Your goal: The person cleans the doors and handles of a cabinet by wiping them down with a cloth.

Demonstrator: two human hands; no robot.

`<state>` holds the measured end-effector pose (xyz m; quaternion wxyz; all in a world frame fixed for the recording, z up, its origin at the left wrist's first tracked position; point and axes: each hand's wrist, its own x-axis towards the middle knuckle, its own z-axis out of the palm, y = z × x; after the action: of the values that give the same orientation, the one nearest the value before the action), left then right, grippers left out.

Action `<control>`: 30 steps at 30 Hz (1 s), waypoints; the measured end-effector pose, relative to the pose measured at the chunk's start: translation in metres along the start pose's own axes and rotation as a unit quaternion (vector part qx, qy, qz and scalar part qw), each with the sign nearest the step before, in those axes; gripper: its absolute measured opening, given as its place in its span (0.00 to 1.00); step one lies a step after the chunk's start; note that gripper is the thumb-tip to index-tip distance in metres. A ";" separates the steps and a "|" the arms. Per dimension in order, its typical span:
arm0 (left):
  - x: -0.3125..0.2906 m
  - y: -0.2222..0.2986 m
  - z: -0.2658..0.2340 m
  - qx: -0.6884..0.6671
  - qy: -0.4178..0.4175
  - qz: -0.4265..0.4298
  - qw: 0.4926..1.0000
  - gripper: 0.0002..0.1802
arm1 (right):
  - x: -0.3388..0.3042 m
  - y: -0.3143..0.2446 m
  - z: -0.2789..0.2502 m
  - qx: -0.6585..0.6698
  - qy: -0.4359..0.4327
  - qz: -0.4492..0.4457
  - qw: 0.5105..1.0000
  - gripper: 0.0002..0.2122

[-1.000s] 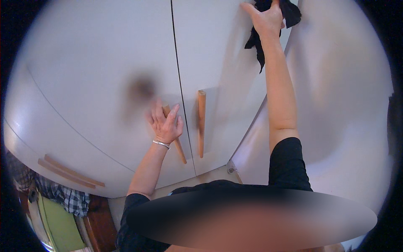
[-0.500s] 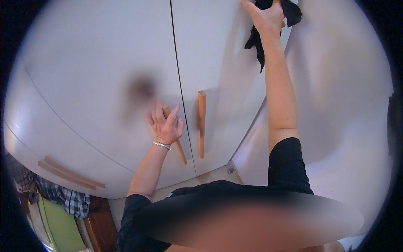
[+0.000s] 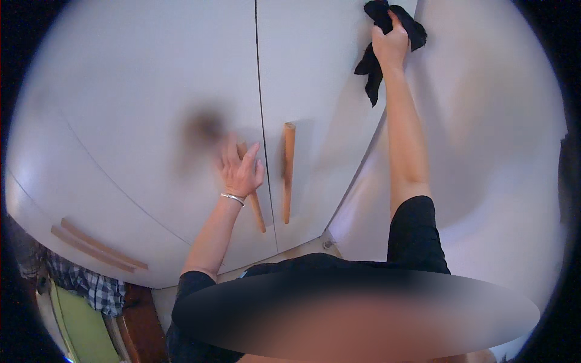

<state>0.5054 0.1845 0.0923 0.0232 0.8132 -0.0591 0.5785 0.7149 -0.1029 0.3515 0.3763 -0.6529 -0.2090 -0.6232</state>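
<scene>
At the upper right of the frame, the right hand (image 3: pixel 391 47) is gripping a black cloth (image 3: pixel 368 65), fingers closing on its bunched middle while loose ends are hanging out on both sides. The cloth is lying against the white right door (image 3: pixel 327 66), near its outer edge. Near the centre, the left hand (image 3: pixel 241 173) is reaching over a wooden handle (image 3: pixel 259 212), fingers spreading; whether it is grasping the handle, I cannot tell. A silvery bracelet (image 3: pixel 233 198) is circling that wrist. Just right, across the door gap, a second wooden handle (image 3: pixel 289 172) is standing nearly upright. At the lower left, a checked fabric (image 3: pixel 104 291) is hanging beside a green panel (image 3: pixel 82 320).
</scene>
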 end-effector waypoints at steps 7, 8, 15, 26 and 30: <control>0.005 0.001 -0.007 0.001 0.015 -0.004 1.000 0.26 | -0.046 -0.092 0.007 0.077 -0.172 0.010 0.982 0.28; 0.005 0.002 -0.005 0.008 0.014 0.000 1.000 0.25 | -0.065 -0.093 0.017 0.088 -0.201 -0.084 0.972 0.26; -0.002 -0.003 -0.004 0.007 0.003 0.007 1.000 0.21 | -0.046 -0.075 0.029 0.057 -0.080 -0.283 0.954 0.24; 0.005 0.006 -0.004 0.002 0.010 0.003 1.000 0.25 | -0.083 0.072 0.000 -0.221 -0.113 -0.075 0.966 0.12; -0.002 -0.006 -0.005 0.013 0.013 0.006 1.000 0.21 | -0.191 -0.047 -0.008 0.074 -0.121 -0.200 0.970 0.17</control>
<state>0.5009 0.1908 0.0920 0.0105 0.8052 -0.0559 0.5902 0.6491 -0.0417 0.1761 0.2635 -0.6387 -0.4245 -0.5851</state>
